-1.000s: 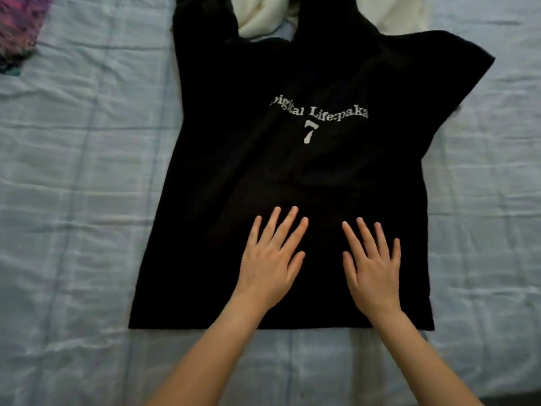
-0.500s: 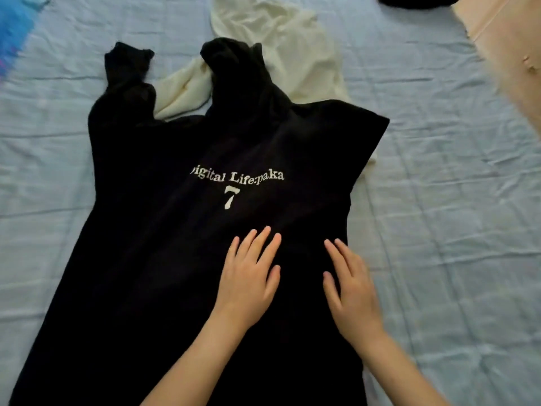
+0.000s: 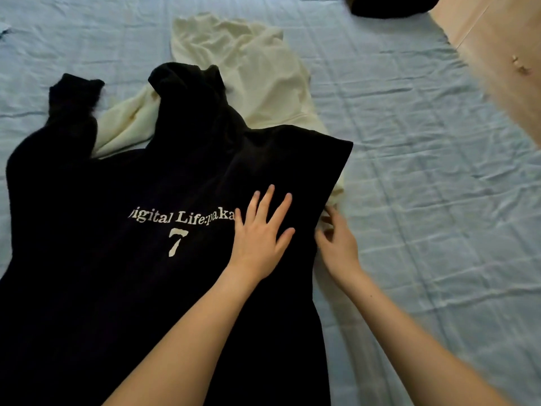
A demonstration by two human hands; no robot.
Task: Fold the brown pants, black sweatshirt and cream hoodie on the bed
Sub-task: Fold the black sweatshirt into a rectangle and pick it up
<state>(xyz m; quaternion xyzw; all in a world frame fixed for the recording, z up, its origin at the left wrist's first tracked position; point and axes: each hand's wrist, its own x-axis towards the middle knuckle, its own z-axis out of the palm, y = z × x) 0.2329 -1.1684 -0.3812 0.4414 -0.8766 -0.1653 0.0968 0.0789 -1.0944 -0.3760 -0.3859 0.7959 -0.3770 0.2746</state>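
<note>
The black sweatshirt with white lettering lies spread front-up on the bed. Its left sleeve is bent upward, and its right sleeve is hidden. The cream hoodie lies crumpled behind it, partly under its hood and right shoulder. My left hand rests flat on the sweatshirt just right of the lettering, fingers spread. My right hand is at the sweatshirt's right edge below the shoulder. Its thumb and fingers curl around a bit of pale fabric there, and the grip is blurred. A dark garment lies at the far edge.
The wrinkled light blue bedsheet stretches wide to the right of the sweatshirt. A pale peach surface cuts across the top right corner. A scrap of blue fabric shows at the far left edge.
Both hands slid up and to the right over the sweatshirt. My left hand now lies beside the lettering, and my right hand has left the front for the right edge. The view shifted right.
</note>
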